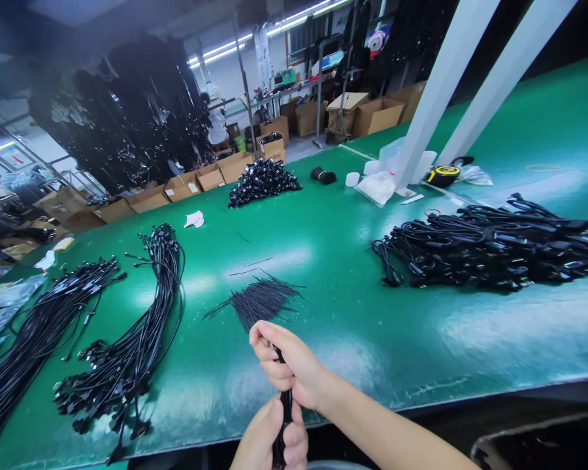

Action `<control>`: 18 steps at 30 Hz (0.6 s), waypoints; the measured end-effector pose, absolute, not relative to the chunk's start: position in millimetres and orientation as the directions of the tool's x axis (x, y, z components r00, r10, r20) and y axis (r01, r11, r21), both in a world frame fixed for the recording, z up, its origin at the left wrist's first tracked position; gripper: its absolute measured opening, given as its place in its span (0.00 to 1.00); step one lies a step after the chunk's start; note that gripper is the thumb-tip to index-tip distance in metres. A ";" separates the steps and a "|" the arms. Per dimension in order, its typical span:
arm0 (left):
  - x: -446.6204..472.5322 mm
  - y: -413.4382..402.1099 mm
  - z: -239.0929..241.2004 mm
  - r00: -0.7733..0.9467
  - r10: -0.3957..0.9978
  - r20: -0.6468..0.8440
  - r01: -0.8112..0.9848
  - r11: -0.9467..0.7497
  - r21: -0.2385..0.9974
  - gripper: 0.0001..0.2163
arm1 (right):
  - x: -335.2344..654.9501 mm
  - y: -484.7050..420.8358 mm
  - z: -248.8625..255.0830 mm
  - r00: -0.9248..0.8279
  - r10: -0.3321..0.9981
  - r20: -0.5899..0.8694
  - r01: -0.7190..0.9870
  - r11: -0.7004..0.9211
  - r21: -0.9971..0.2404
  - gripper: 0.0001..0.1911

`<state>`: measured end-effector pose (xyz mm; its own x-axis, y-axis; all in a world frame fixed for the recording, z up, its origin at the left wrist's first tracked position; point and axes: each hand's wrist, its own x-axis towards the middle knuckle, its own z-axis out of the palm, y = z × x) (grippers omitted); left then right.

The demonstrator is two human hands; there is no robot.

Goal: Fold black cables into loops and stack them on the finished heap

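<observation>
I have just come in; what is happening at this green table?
The person's right hand and left hand both grip a black cable by the near edge of the green table, the right one higher up. Just beyond them lies a pile of thin black strips. A heap of bundled cables lies to the right, two long cable bunches to the left.

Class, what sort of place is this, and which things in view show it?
Probably a cable workshop: bundles of black cables lie on a long green table, with cardboard boxes standing beyond it.
</observation>
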<state>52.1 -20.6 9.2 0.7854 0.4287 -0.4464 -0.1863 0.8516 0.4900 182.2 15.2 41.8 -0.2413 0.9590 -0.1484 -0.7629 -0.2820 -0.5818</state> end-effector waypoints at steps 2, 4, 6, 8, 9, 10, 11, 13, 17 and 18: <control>54.2 -22.0 10.9 0.799 0.437 -0.412 -0.214 0.848 0.485 0.17 | 184.2 15.5 38.1 -0.197 0.974 -0.114 -0.719 -0.222 -0.658 0.15; 56.1 -21.7 12.0 0.755 0.507 -0.416 -0.295 0.829 0.475 0.16 | 188.3 11.5 33.0 -0.117 0.992 -0.048 -0.612 -0.111 -0.783 0.15; 56.6 -18.4 12.6 0.666 0.608 -0.431 -0.412 0.782 0.466 0.13 | 193.2 2.0 28.2 -0.082 0.997 0.006 -0.451 -0.032 -0.892 0.22; 55.6 -12.7 12.7 0.599 0.674 -0.432 -0.497 0.736 0.460 0.12 | 196.1 -11.1 24.6 -0.133 0.991 -0.019 -0.285 -0.057 -0.957 0.39; 54.8 -9.6 12.6 0.590 0.687 -0.425 -0.520 0.725 0.452 0.11 | 196.1 -17.6 23.0 -0.171 0.984 -0.055 -0.200 -0.089 -0.976 0.45; 54.0 -6.7 12.3 0.595 0.683 -0.423 -0.528 0.729 0.436 0.11 | 195.1 -23.3 21.0 -0.204 0.975 -0.089 -0.122 -0.116 -0.986 0.48; 53.2 -4.3 11.9 0.610 0.664 -0.433 -0.526 0.747 0.406 0.11 | 193.0 -27.6 18.2 -0.226 0.968 -0.111 -0.065 -0.128 -0.990 0.48; 52.0 -0.8 10.8 0.638 0.614 -0.464 -0.507 0.789 0.347 0.12 | 187.2 -31.8 9.7 -0.244 0.965 -0.099 -0.022 -0.107 -0.994 0.43; 50.8 0.4 9.0 0.591 0.663 -0.460 -0.509 0.749 0.424 0.13 | 179.7 -28.0 -12.0 -0.325 0.945 -0.049 -0.152 -0.103 -0.983 0.42; 50.6 -0.3 8.7 0.566 0.691 -0.449 -0.513 0.722 0.465 0.13 | 180.5 -25.8 -15.0 -0.362 0.931 -0.043 -0.205 -0.124 -0.971 0.46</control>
